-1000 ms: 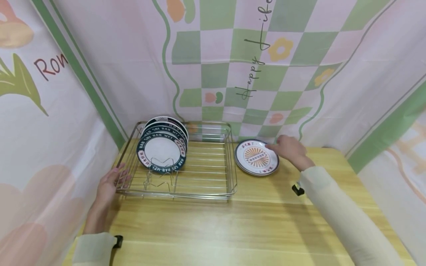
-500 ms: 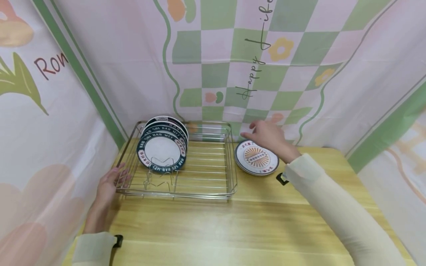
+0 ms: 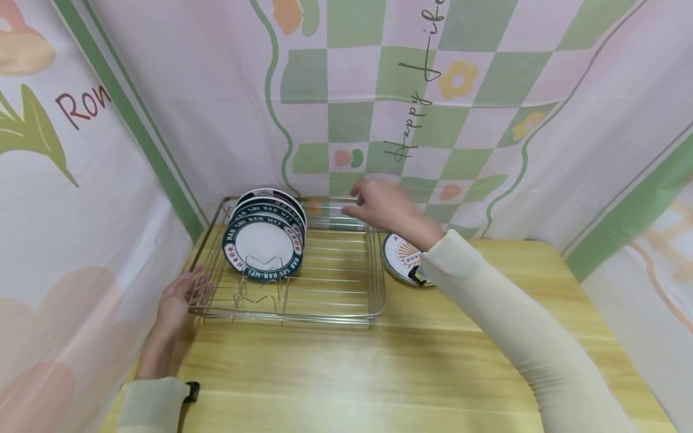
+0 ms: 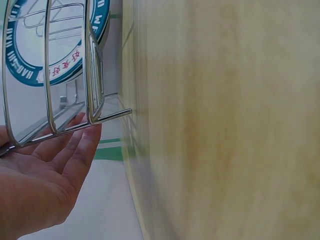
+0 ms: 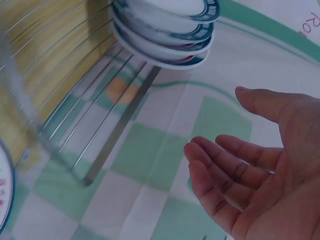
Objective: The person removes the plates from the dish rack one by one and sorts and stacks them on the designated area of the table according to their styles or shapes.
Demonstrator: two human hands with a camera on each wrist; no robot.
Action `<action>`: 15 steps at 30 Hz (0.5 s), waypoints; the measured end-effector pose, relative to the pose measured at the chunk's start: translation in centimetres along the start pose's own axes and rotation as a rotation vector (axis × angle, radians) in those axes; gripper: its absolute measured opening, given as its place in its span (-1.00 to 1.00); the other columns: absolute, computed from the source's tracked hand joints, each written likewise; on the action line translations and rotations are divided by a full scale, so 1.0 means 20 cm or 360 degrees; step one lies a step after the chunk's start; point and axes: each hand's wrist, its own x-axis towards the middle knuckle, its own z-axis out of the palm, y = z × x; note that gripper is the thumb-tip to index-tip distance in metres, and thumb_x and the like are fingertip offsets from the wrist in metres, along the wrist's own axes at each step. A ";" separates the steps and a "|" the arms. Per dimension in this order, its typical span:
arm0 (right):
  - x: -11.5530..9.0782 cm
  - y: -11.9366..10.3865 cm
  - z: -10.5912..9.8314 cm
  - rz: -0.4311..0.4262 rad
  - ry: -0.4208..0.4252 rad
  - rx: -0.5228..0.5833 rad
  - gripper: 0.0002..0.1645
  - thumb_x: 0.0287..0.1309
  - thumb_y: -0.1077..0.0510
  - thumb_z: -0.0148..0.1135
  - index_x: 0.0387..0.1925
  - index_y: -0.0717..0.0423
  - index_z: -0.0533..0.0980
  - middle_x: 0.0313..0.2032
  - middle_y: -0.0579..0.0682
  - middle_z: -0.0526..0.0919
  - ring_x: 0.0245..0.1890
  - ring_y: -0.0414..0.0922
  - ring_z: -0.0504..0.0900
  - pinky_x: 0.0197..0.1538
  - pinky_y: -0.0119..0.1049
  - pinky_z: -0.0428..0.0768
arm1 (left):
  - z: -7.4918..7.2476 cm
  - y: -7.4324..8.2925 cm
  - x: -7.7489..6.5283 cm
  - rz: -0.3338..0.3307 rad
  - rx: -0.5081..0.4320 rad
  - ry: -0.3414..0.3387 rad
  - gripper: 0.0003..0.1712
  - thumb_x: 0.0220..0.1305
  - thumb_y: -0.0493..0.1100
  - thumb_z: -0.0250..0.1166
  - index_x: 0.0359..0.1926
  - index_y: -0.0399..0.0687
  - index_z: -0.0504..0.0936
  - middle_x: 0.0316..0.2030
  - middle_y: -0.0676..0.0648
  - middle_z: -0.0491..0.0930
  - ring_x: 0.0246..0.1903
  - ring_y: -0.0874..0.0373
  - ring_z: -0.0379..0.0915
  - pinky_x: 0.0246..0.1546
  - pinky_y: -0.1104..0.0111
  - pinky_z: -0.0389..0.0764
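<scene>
Wire chrome dish rack point(image 3: 325, 300) is being steadied by the flat-fingered left hand point(image 3: 175, 300); the empty, spread right hand point(image 3: 381, 207) is hovering beyond three upright blue-rimmed plates point(image 3: 264, 243).

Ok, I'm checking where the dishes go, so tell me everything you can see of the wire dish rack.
The shiny metal wire dish rack is a shallow rectangular basket of thin rods on the pale wooden table, against the patterned cloth backdrop. Three dark-rimmed white plates stand on edge in its back left corner; the rest is bare. The left hand rests open against its left rim. The right hand hovers open above its back right corner.
</scene>
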 end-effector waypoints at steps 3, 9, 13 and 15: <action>0.04 -0.08 0.02 -0.0093 -0.0028 0.0053 -0.39 0.37 -0.15 0.40 0.22 0.21 0.62 0.03 0.15 0.79 0.01 0.06 0.75 0.08 -0.04 0.74 | 0.00 0.00 0.00 0.0011 0.0010 0.0006 -0.33 0.77 0.02 -0.42 0.63 -0.29 0.08 0.50 -0.49 0.19 -0.08 0.51 0.61 -0.03 0.45 0.72; 0.12 -0.23 0.07 -0.0267 -0.0058 0.0136 -0.47 0.35 -0.05 0.45 0.17 0.22 0.64 0.01 0.12 0.80 -0.02 0.01 0.77 0.12 -0.13 0.74 | -0.01 0.00 0.00 -0.0010 0.0007 0.0012 -0.33 0.77 0.04 -0.38 0.63 -0.26 0.10 0.46 -0.28 0.37 -0.07 0.49 0.63 -0.03 0.43 0.72; 0.17 -0.32 0.11 -0.0354 -0.0081 0.0116 -0.53 0.34 -0.03 0.46 0.11 0.20 0.66 -0.13 0.06 0.80 -0.16 -0.05 0.73 -0.01 -0.19 0.73 | -0.01 -0.01 0.01 -0.0013 -0.0006 0.0004 -0.33 0.77 0.05 -0.38 0.64 -0.25 0.09 0.43 -0.17 0.44 -0.06 0.47 0.64 -0.02 0.42 0.72; 0.19 -0.36 0.14 -0.0394 -0.0095 0.0096 -0.55 0.34 -0.01 0.47 0.10 0.21 0.67 -0.15 0.04 0.80 -0.17 -0.07 0.71 -0.02 -0.20 0.71 | -0.01 -0.01 0.01 -0.0012 -0.0012 0.0004 -0.33 0.77 0.04 -0.37 0.63 -0.25 0.10 0.39 -0.07 0.51 -0.07 0.47 0.64 -0.02 0.42 0.72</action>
